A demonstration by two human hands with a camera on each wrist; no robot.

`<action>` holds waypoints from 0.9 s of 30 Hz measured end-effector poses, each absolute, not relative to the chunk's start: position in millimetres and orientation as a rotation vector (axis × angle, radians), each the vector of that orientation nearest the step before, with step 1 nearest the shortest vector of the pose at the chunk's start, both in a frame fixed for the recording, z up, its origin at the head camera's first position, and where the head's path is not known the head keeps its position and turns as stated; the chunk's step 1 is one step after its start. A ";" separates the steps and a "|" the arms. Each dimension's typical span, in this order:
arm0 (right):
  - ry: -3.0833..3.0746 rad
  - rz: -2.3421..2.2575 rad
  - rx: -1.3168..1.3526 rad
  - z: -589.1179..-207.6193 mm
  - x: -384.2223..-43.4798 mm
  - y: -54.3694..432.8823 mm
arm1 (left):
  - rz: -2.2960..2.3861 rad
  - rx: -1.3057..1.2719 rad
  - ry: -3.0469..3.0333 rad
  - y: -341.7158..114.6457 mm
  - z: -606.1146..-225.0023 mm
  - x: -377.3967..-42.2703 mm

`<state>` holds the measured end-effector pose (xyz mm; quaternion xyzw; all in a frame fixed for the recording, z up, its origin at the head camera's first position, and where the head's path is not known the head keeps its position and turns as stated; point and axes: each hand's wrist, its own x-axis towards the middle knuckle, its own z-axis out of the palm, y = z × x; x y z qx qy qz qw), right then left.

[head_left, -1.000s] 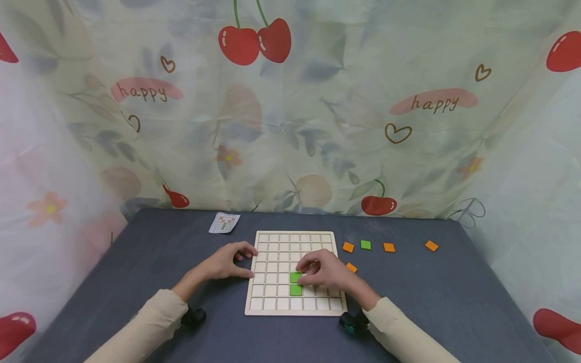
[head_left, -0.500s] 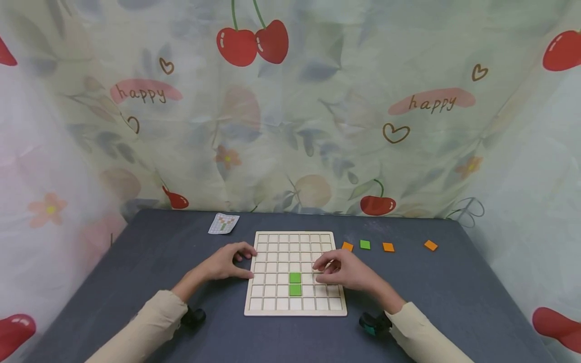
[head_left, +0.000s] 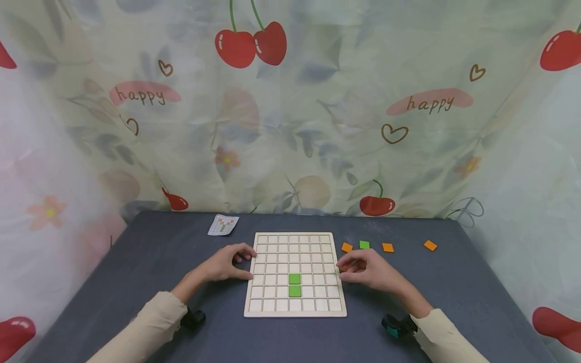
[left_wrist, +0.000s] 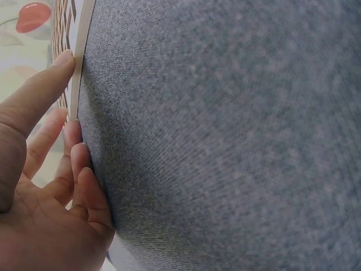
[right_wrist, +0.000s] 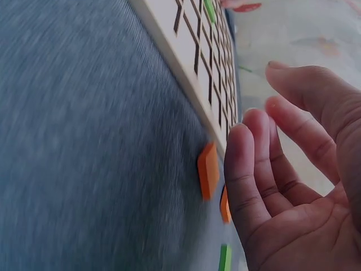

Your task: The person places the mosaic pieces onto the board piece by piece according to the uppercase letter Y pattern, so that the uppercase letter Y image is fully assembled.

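Observation:
A pale gridded board (head_left: 295, 313) lies on the dark table, with two green square tiles (head_left: 294, 279) seated one behind the other in its cells. My left hand (head_left: 229, 263) rests at the board's left edge, thumb and fingertips touching the rim. Over the right edge hovers my right hand (head_left: 374, 272), thumb and fingers apart with nothing between them. Below its fingers, in the right wrist view, an orange tile (right_wrist: 208, 172) lies on the table beside the board; the head view mostly hides this tile behind the hand.
Behind the right hand are loose tiles: an orange one (head_left: 347, 247), a green one (head_left: 364, 245), another orange one (head_left: 388, 247) and a farther orange one (head_left: 430, 245). A small printed pattern card (head_left: 223, 225) lies at back left. A patterned curtain (head_left: 290, 126) hangs behind the table.
My right hand has let go of the farther green tile in its cell and moved right, off the board's middle to its right edge. The left hand stays put.

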<state>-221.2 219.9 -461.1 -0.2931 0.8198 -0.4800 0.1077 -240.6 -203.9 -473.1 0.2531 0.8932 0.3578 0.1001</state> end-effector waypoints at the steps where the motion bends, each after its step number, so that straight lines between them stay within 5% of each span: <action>1: 2.415 -1.412 -0.849 -461.0 -221.3 223.0 | 1.059 0.751 2.639 -204.0 -472.7 -240.3; 27: 2.596 -1.432 -0.637 -461.3 -247.4 280.7 | 1.104 0.763 2.608 -202.7 -471.5 -240.1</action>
